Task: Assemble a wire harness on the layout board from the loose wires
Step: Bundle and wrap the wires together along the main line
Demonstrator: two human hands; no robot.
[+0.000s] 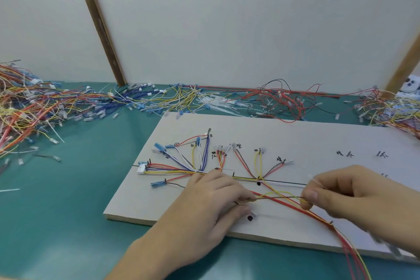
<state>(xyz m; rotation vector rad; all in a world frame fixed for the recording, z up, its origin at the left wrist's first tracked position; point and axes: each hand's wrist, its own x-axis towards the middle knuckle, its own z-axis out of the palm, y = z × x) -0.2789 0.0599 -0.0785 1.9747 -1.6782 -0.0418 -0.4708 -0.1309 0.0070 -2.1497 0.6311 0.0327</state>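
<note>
- Where the green table (pixel 68 188) runs out far to the left of the board (pixel 295 138), we see a big tangled heap of loose wires (pixel 25 107) in red, orange, yellow and blue, many with small clear or blue end pieces.
- Behind the board, along the white wall, more loose wires lie in a band: blue ones (pixel 129 98), then yellow ones (pixel 184 95), a bundle of white ties (pixel 216 103), and red and black ones (pixel 281 100).
- On the board's left part we find a white plug (pixel 142 168); from it wires run right along a black line and fan up to blue end pieces (pixel 159 146) and handwritten marks.
- Our left hand (pixel 204 209) rests on the board near its front edge, fingers curled, pinching a thin dark wire (pixel 277 198) at its left end.
- That wire stretches taut to the right, just above the board, crossing red and yellow wires (pixel 302 208) that slant off over the board's front right edge.
- Our right hand (pixel 354 193) hovers over the board's right part, thumb and fingers pinching the wire's other end; a thin white strand (pixel 314 181) also sticks out from its fingers.
- Far right of the board lies one more heap of red and yellow wires (pixel 391 109).
</note>
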